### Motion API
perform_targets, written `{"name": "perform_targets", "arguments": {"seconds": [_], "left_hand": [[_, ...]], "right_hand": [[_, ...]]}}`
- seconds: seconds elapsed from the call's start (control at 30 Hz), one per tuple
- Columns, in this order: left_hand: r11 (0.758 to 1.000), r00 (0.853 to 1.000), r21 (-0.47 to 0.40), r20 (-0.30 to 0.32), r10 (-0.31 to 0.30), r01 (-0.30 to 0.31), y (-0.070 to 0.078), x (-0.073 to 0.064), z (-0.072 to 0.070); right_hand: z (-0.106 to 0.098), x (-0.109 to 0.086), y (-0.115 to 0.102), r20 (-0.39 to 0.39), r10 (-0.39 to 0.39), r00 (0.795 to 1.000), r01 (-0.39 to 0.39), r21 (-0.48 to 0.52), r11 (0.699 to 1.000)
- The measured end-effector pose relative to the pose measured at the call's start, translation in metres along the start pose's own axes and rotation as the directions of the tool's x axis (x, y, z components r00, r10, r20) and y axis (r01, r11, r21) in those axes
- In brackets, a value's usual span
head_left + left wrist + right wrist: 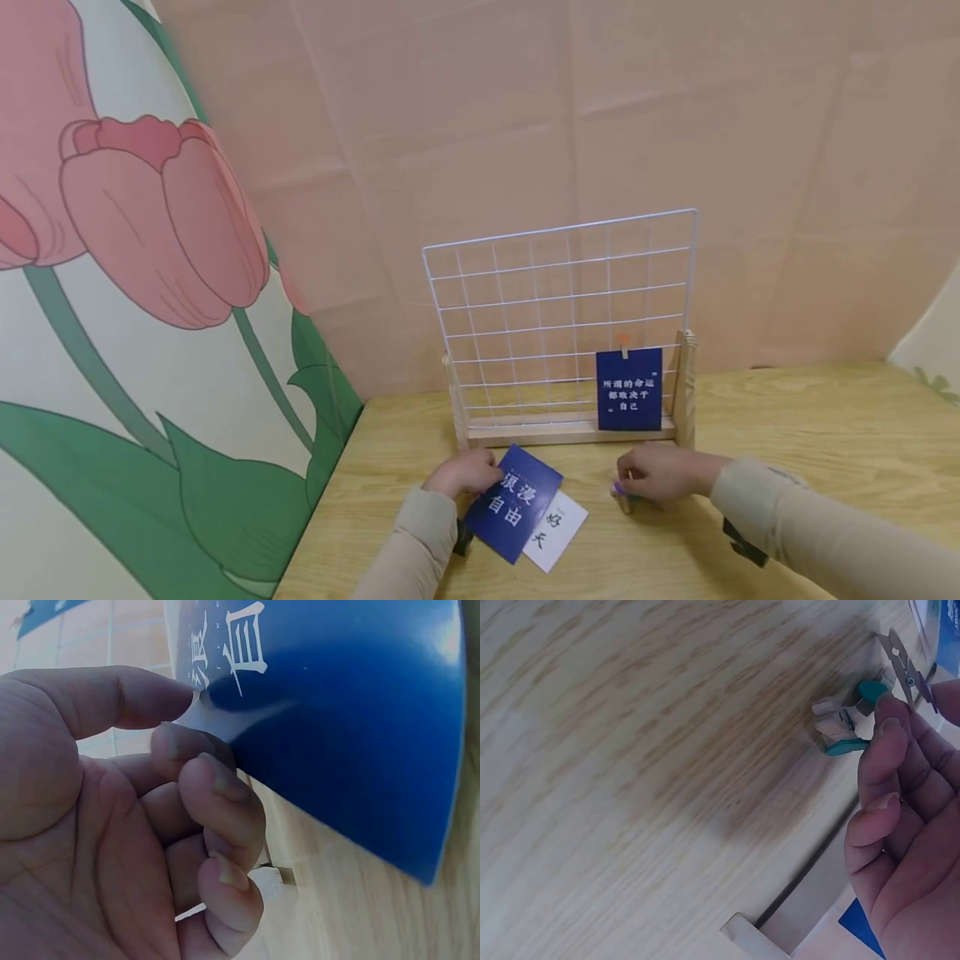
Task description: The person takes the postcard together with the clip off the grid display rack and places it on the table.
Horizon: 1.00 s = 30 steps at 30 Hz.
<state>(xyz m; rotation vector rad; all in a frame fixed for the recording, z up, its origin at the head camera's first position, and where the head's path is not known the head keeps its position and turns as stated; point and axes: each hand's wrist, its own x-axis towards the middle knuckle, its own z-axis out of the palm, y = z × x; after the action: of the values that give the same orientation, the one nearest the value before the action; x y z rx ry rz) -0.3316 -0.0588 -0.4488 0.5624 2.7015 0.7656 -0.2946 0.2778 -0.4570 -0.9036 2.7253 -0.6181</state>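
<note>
My left hand [465, 472] pinches a blue card [519, 508] with white characters by its edge, between thumb and forefinger. Seen from the left wrist, the card [360, 727] bends slightly at the pinch, and the other fingers curl loosely below it. A white card [557, 533] with black characters lies partly under it on the table. My right hand [663, 471] holds a small wooden clothespin [901, 669] between thumb and fingertips. Beside those fingertips, in the right wrist view, green-trimmed clothespins [844, 745] lie on the table.
Behind the hands stands a white wire grid [551, 300] in a wooden base [532, 433]. Another blue card [630, 404] hangs at its lower right from a clothespin with an orange top [624, 342]. A wall with painted tulips [157, 217] borders the table [810, 433] on the left.
</note>
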Motion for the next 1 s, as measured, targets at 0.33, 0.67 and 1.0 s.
{"name": "perform_targets", "arguments": {"seconds": [0.33, 0.67, 1.0], "left_hand": [[1.0, 0.999, 0.015, 0.038, -0.017, 0.016, 0.002, -0.003, 0.0], [0.999, 0.999, -0.013, 0.026, -0.04, 0.041, 0.004, -0.005, -0.002], [0.999, 0.997, 0.002, -0.065, 0.042, -0.042, 0.012, 0.0, -0.005]], "right_hand": [[-0.007, -0.005, -0.002, 0.008, -0.007, 1.0, 0.007, 0.006, 1.0], [-0.008, -0.006, -0.005, 0.038, 0.057, 0.998, -0.058, 0.036, 0.998], [-0.011, -0.006, -0.005, -0.017, 0.04, 0.999, -0.04, 0.035, 0.999]]}}
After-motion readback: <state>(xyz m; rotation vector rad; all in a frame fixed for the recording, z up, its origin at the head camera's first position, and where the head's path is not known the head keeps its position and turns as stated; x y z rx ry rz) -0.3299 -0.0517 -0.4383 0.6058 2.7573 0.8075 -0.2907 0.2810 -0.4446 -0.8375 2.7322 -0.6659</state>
